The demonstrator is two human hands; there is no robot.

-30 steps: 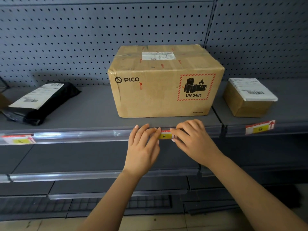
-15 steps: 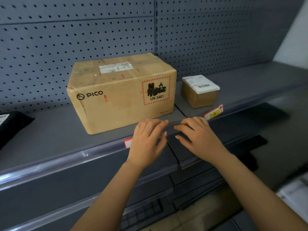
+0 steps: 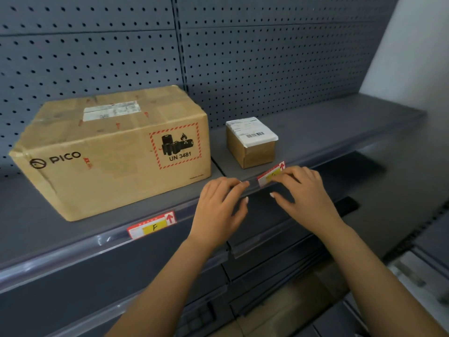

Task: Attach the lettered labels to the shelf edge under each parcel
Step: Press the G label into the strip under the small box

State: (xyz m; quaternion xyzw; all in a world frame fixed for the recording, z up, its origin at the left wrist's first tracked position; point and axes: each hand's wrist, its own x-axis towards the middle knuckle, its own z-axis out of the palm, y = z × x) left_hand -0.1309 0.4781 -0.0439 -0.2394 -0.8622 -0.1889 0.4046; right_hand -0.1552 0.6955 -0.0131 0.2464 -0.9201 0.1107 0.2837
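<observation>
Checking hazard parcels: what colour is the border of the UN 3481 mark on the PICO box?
Red dashes on the mark; head view.

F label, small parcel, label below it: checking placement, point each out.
F label [image 3: 152, 226], head view: its yellow lettered field.
small parcel [image 3: 258, 155], head view: brown front face.
label below small parcel [image 3: 269, 178], head view: yellow field.
</observation>
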